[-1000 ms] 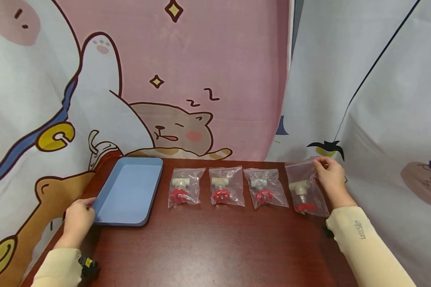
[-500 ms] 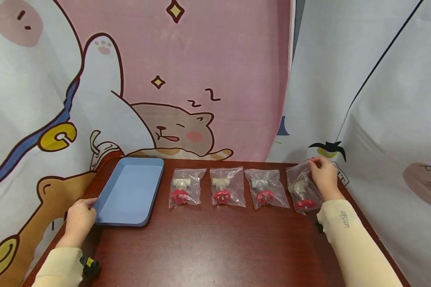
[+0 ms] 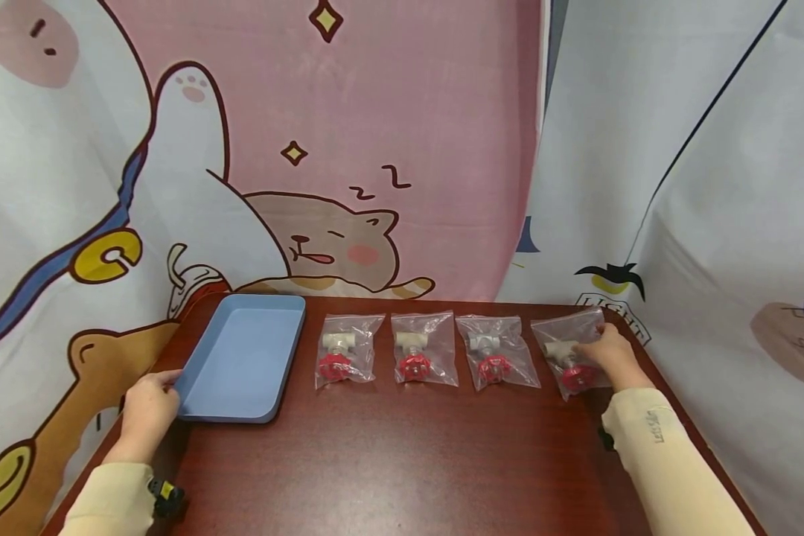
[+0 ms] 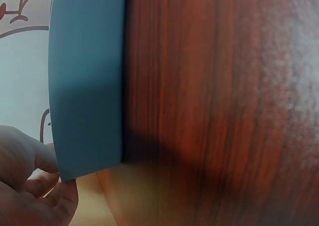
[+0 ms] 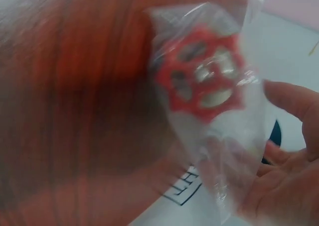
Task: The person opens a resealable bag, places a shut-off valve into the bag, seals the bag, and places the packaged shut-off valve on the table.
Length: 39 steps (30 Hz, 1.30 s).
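Observation:
My left hand point(image 3: 149, 406) is at the near-left corner of a shallow blue tray point(image 3: 237, 357). In the left wrist view, the thumb and fingertips pinch the tray's corner. On the right, my right hand point(image 3: 614, 356) touches the rightmost clear zip bag point(image 3: 576, 324), with fingertips beside the valve point(image 3: 560, 351) inside it. This valve has a pale tee body and a red handwheel point(image 5: 207, 71). A gap shows between thumb and fingers in the blurred right wrist view; some fingers lie behind the plastic.
Three similar bagged valves stand in a row between tray and right hand: a left bag point(image 3: 348, 350), a middle bag point(image 3: 424, 348) and a right one point(image 3: 498, 351). The brown wooden table point(image 3: 402, 461) meets cartoon-printed curtains point(image 3: 442, 149) at the back and sides.
My right hand has let go of the bag's top edge and moved down beside the valve. That bag now lies tilted, its handwheel turned more upward. The left hand and tray look unchanged.

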### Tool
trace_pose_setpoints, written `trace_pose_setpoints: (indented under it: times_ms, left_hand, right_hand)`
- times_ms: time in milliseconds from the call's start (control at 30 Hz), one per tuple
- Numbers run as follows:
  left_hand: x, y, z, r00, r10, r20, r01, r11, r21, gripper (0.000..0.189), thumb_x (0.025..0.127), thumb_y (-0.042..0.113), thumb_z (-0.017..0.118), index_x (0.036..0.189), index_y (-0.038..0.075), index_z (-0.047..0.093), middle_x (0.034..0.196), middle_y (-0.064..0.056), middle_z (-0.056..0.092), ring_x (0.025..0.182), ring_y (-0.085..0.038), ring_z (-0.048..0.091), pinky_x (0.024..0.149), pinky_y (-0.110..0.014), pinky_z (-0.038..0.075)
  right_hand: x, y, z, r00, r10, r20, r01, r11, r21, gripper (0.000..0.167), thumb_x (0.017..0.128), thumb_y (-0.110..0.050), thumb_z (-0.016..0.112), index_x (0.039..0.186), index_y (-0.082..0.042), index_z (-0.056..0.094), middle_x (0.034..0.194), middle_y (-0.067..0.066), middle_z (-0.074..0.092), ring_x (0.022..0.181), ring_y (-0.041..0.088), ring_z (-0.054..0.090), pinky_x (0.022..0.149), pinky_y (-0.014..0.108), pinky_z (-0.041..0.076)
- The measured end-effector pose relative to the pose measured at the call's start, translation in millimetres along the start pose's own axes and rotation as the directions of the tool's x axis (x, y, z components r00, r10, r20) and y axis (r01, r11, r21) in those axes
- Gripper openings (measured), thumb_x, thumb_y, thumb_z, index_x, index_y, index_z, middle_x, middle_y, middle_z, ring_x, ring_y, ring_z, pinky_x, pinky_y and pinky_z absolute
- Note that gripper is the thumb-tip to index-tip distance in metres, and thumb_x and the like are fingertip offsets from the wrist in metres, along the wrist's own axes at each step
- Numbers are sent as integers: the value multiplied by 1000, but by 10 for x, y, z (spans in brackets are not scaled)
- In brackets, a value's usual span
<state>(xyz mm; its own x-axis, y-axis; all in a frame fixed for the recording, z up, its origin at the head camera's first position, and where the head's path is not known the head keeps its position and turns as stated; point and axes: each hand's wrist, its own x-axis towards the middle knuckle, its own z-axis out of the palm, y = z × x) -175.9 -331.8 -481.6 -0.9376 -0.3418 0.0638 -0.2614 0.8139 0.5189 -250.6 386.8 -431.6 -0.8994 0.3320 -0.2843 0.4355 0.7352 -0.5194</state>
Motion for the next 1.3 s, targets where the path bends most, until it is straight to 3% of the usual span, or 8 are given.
trace_pose_setpoints:
  times_ms: [167,400,633,767,967,1133,1200,1300]
  left_hand:
    - [-1,-9,-12,1000,-10,-2,10,1000,0,40,84,-3,42,119,-7,59,123,-38,49,86,-40,47,69,-47,42]
    - [11,-16,8,1000,8,-24,-8,1000,8,39,83,-2,43,117,-7,61,121,-38,50,84,-39,47,65,-45,40]
    - [24,24,20,1000,4,-15,-4,1000,-2,38,84,-2,43,118,-8,60,123,-39,49,89,-41,49,73,-52,44]
    - [24,44,32,1000,-10,1,10,1000,-7,39,85,-2,42,119,-8,59,124,-39,48,89,-41,49,75,-52,44]
    - [30,57,47,1000,-10,7,10,1000,-13,38,86,-2,42,120,-8,58,124,-38,48,93,-43,50,81,-57,44]
    - [39,45,47,1000,-3,22,4,1000,-22,38,86,-2,42,121,-9,57,124,-38,48,97,-45,50,88,-61,42]
    - [40,45,36,1000,14,23,-13,1000,-28,39,86,-1,42,121,-9,56,124,-37,48,99,-46,49,88,-62,41]
    - [46,79,-2,996,83,-30,-83,996,-22,38,86,0,45,121,-10,55,120,-37,49,100,-48,50,85,-62,42]
  right_hand:
    - [30,124,10,1000,-14,-8,13,996,-92,68,88,-18,55,141,9,23,136,41,29,121,54,34,100,62,32]
    - [62,300,62,999,35,-36,-41,982,-186,60,96,-27,44,141,8,27,135,39,31,118,53,37,94,64,35]
    - [68,443,79,996,61,64,-46,975,-217,63,100,-39,19,141,9,22,136,42,21,120,61,25,96,68,26]
    - [87,513,68,994,64,89,-44,976,-213,69,99,-46,13,143,6,19,137,43,16,120,62,22,96,68,24]
    - [94,599,94,1000,15,-5,-16,970,-242,71,99,-49,17,142,7,23,135,41,21,116,60,26,91,66,26]
    - [52,548,59,996,-11,-87,-11,969,-248,67,100,-46,23,142,6,23,137,41,22,117,62,27,93,69,27]
    - [31,512,17,995,-23,-102,-2,970,-243,68,100,-46,23,143,7,22,138,41,21,118,63,26,94,70,27]
    - [5,458,-58,988,-83,-127,51,970,-237,68,100,-45,25,141,9,23,139,42,22,119,62,27,94,70,27]
